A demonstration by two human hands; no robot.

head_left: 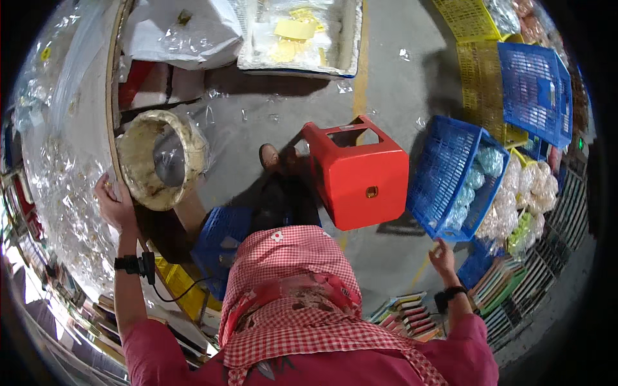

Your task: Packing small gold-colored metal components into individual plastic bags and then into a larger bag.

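The step in hand seems to be steadying the blue latticed plastic crate [438, 174] at right; moving it would call for a firm hold. The right hand [443, 260] meets its near corner (whether clamped or just touching, the observer cannot tell). The left hand [117, 204] rests on the board-edged surface [113, 96] at left, its grip's closure unclear.

The floor [399, 87] is gray, with a long yellow line [360, 95] on it. A red stool [364, 183] sits there. Bright light [13, 256] shines at the lower left.
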